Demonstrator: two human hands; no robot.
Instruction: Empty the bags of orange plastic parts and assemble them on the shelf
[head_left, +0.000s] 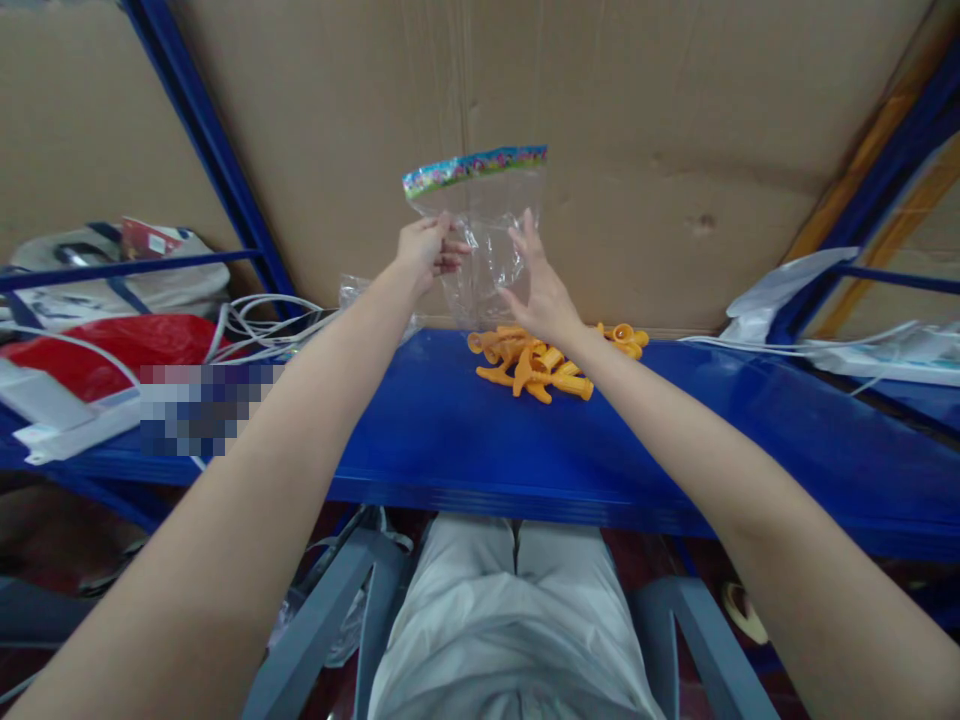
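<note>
A clear plastic bag (487, 255) with a colourful blue, pink and green printed strip along its top hangs upright above the back of the table. My left hand (431, 250) grips its left side, fingers curled in the film. On the other side, my right hand (546, 290) has thumb and fingers spread apart and seems to rest against the film. Just below lies a pile of orange plastic pieces (532, 365), several with round hollow ends. My right hand and forearm hide part of that pile.
The blue tabletop (450, 430) runs across, backed by a cardboard wall (637, 150). To the left are white cables (262, 310), a red plastic bag (150, 345) and a fabric bag (112, 270). White plastic (772, 295) and a power strip (885, 360) sit right.
</note>
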